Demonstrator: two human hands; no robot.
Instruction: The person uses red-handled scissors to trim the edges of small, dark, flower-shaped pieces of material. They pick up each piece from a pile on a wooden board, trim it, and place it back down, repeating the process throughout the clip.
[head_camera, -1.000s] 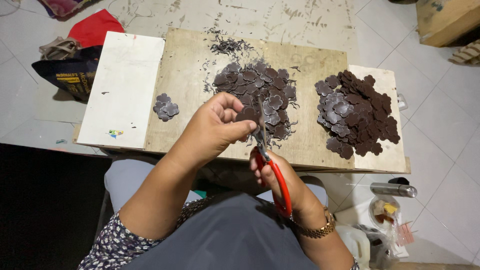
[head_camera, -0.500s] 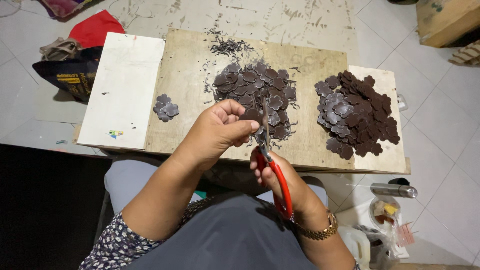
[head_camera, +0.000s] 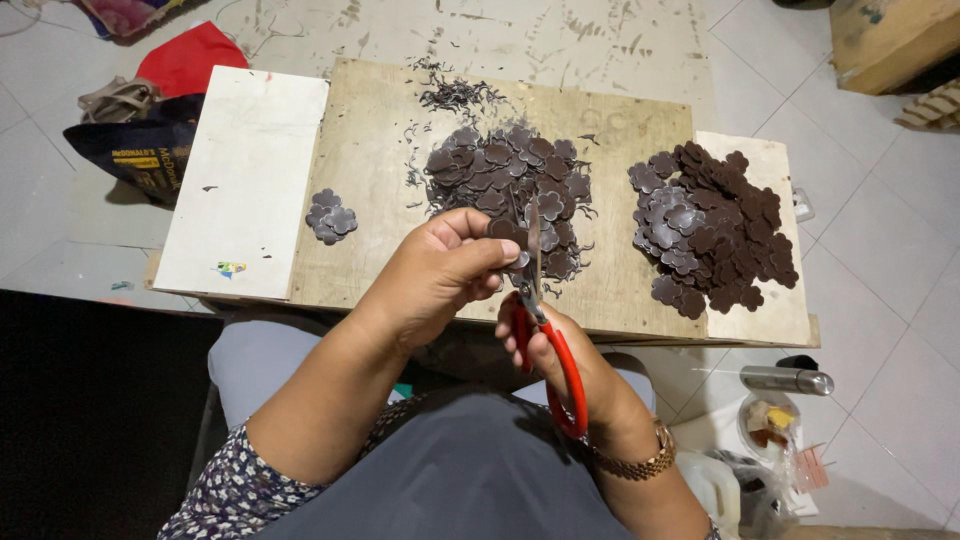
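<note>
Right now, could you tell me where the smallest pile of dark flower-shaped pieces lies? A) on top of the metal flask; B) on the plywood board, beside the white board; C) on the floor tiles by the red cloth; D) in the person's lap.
B: the small pile sits on the plywood board, just beside the white board, left of the two bigger heaps.

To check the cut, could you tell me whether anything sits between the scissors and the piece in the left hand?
Nothing visible does: the scissors in the right hand meet the piece held by the left hand.
</note>
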